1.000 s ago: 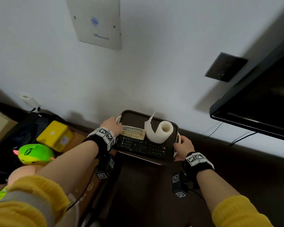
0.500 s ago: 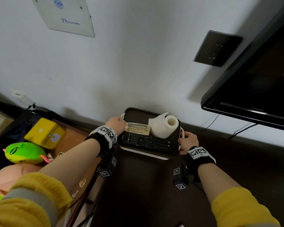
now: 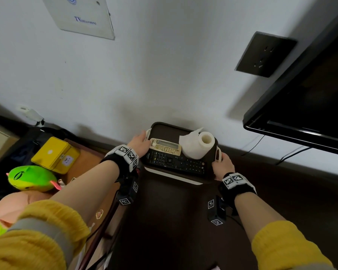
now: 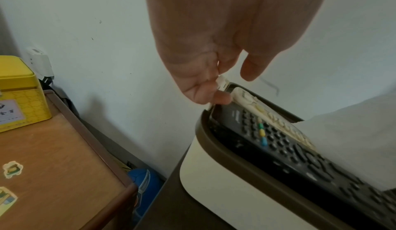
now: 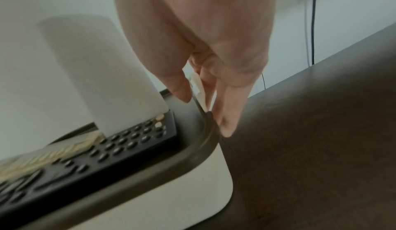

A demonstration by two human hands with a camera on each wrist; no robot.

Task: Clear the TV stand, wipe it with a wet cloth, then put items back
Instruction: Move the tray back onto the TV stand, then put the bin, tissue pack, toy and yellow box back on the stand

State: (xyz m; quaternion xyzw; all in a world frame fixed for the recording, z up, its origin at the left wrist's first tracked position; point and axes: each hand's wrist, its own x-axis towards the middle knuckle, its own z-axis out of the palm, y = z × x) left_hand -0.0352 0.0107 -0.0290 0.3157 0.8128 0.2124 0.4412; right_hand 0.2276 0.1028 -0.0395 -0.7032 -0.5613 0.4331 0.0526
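Between our hands sits the tray (image 3: 165,127) on the dark TV stand (image 3: 164,221): our left hand (image 3: 138,142) pinches its left handle, our right hand (image 3: 222,164) its right. Inside lie two remotes (image 3: 176,162) and a paper roll (image 3: 198,146); left of our left hand stands a yellow tin (image 3: 54,153).

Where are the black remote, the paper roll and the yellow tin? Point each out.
black remote (image 3: 176,163), head view, middle of its keypad.
paper roll (image 3: 198,147), head view, its white outer side.
yellow tin (image 3: 52,151), head view, centre of its lid.
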